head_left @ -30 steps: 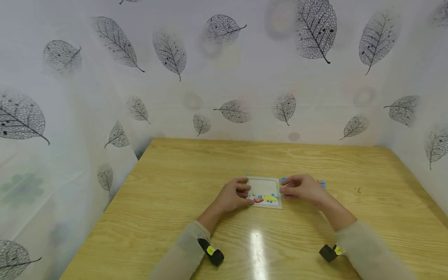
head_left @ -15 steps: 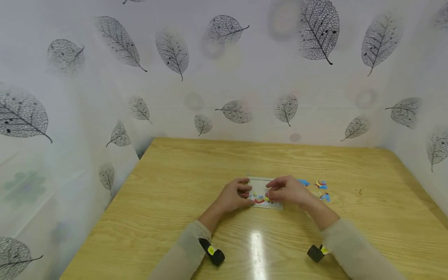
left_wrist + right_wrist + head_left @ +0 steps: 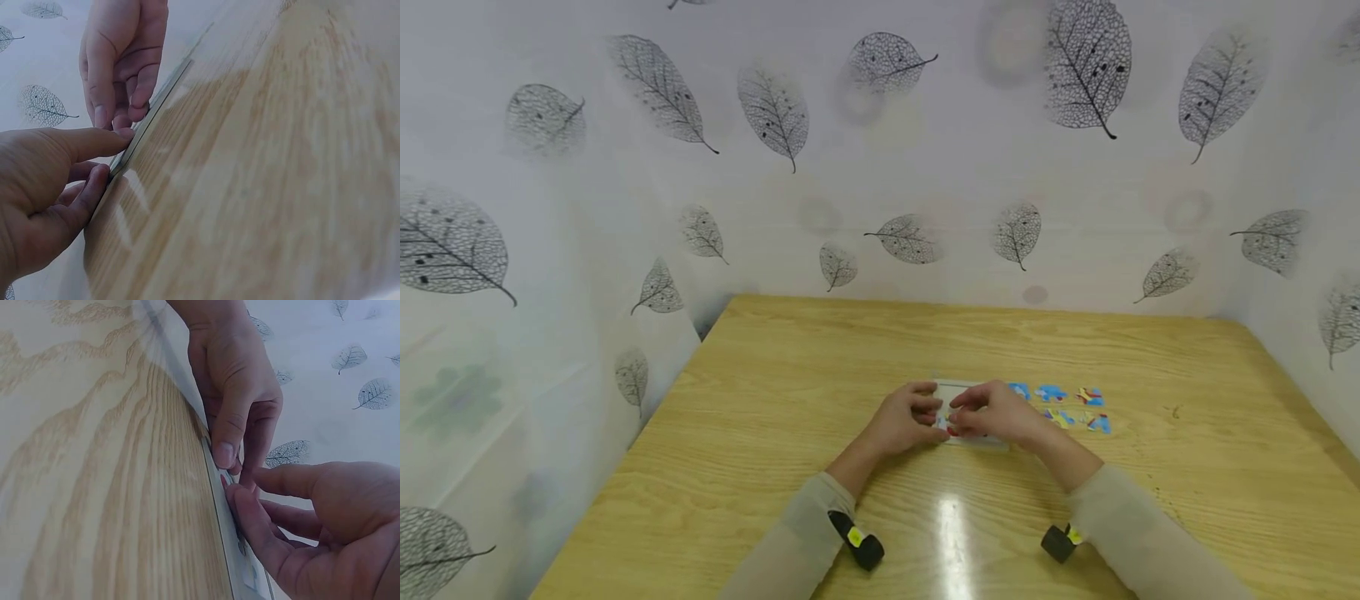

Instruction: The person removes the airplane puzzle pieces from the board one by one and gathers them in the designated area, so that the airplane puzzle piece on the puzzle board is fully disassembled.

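Note:
A shallow white puzzle tray (image 3: 996,445) lies on the table with coloured pieces along its near side. My left hand (image 3: 895,425) holds its left edge, fingers and thumb curled at the rim (image 3: 145,122). Over the middle of the tray, my right hand (image 3: 1000,414) has thumb and fingertips brought together in a pinch close to the left fingers. The right fingers mostly hide the puzzle piece in them. A bit of red print (image 3: 224,481) shows on the tray beside the left thumb in the right wrist view.
To the right of the tray lie several loose jigsaw pieces (image 3: 1051,392), blue, yellow and red, in two rough rows. The wooden table (image 3: 820,350) meets a pale leaf-patterned curtain (image 3: 925,275) at its back edge.
My right hand has moved left from the tray's right edge to over its middle, uncovering the loose pieces on the right. The left hand has stayed on the tray's left edge.

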Tool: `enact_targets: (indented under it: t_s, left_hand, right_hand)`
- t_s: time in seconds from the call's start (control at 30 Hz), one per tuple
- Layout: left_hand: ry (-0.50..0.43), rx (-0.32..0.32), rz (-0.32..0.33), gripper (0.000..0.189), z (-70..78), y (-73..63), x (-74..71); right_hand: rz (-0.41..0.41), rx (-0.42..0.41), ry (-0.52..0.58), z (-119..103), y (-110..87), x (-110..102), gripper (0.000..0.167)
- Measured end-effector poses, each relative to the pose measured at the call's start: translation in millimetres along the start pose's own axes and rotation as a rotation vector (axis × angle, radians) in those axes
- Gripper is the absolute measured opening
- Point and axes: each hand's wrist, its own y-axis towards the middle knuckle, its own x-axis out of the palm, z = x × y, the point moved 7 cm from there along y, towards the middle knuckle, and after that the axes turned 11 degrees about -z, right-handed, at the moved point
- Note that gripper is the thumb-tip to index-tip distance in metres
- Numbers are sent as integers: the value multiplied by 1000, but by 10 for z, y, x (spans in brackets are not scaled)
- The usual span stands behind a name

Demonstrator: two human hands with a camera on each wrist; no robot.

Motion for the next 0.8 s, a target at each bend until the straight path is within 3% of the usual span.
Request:
enact_targets:
  t_s: [0.47, 0.8]
  left_hand:
    - [11, 7, -11, 75, 41, 7, 9]
    - [17, -1, 1, 75, 28, -11, 0]
  right_hand:
    - [-42, -62, -196, -96, 19, 67, 27]
    - [33, -35, -1, -84, -32, 51, 23]
